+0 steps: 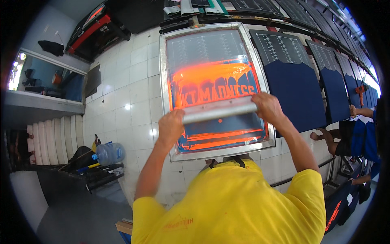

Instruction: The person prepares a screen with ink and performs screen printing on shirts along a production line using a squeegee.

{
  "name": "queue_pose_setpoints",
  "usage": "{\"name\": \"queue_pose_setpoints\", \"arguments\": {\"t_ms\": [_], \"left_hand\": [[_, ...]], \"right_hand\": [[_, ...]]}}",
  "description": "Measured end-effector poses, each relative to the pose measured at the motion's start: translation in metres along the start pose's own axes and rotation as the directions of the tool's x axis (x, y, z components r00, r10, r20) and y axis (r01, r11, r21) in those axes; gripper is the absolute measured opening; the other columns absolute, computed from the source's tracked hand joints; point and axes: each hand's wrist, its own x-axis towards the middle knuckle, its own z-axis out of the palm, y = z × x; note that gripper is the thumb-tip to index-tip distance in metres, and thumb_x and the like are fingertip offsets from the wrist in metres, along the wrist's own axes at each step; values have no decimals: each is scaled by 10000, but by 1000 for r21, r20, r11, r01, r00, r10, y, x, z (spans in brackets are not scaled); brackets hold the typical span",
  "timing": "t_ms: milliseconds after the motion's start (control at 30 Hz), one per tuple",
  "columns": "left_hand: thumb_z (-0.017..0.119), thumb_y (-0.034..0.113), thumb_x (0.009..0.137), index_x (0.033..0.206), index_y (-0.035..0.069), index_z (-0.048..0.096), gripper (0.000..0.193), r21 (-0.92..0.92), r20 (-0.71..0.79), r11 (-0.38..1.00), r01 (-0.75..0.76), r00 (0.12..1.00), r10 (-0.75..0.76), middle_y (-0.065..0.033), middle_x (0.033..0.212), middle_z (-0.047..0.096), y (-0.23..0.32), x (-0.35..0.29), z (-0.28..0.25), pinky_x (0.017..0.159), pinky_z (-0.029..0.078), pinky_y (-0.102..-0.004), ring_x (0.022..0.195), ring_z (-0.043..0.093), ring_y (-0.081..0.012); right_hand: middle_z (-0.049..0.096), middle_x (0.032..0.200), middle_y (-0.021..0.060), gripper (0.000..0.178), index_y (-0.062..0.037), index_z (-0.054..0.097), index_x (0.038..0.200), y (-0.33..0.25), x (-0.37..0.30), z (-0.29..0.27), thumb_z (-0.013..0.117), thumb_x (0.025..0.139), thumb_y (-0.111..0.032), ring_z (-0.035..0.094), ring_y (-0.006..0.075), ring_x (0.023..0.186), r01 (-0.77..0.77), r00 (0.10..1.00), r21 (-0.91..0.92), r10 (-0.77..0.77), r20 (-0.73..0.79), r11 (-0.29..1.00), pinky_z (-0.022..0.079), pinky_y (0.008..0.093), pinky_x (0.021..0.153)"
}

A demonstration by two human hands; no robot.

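Left hand [171, 127], right hand [267, 107]: squeegee [219, 111] between, gripped at ends.

Bright light, glare spots on the tiled floor [118, 95], overexposed window [17, 71] at left, dark fisheye rim.

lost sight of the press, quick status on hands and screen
Left hand and right hand gripping squeegee, one per end. Squeegee across framed screen, orange ink both sides. Another person off right, apart from screen.
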Motion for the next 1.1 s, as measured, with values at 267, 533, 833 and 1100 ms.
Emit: {"name": "queue_pose_setpoints", "arguments": {"t_ms": [267, 533, 833, 1100], "left_hand": [[655, -61, 621, 939, 50, 668, 338, -30, -27, 999, 12, 1000, -13, -88, 1011, 705, 36, -100, 7, 718, 561, -360, 926, 699, -281], [639, -52, 632, 945, 42, 674, 328, 80, -123, 993, -83, 988, 92, -119, 1073, 715, 5, -74, 27, 694, 555, -352, 982, 709, -255], [657, -20, 654, 843, 45, 629, 202, 47, -153, 985, -168, 973, 173, -105, 835, 666, -64, 50, 40, 616, 547, -384, 735, 675, -280], [672, -12, 668, 936, 74, 688, 283, 51, 0, 996, -70, 998, 70, -96, 884, 708, -90, 118, 37, 695, 562, -415, 819, 692, -294]], "right_hand": [[682, 979, 114, 268, -20, 628, 915, -68, -86, -1, 629, 659, 58, 647, 295, 888, -15, 999, 58, 13, 31, 998, 555, 384, 761], [663, 1019, 141, 243, 0, 599, 922, -61, -63, 21, 617, 683, 40, 634, 313, 921, -30, 1000, -22, 30, 4, 999, 548, 402, 776], [650, 943, 118, 244, -24, 602, 897, -3, 34, 38, 656, 665, 31, 616, 315, 878, -44, 999, -72, 45, 11, 996, 530, 424, 763], [660, 881, 109, 209, -46, 625, 851, 42, 97, 41, 716, 666, -12, 644, 319, 903, -92, 992, -75, 98, 80, 993, 543, 435, 775]]}}
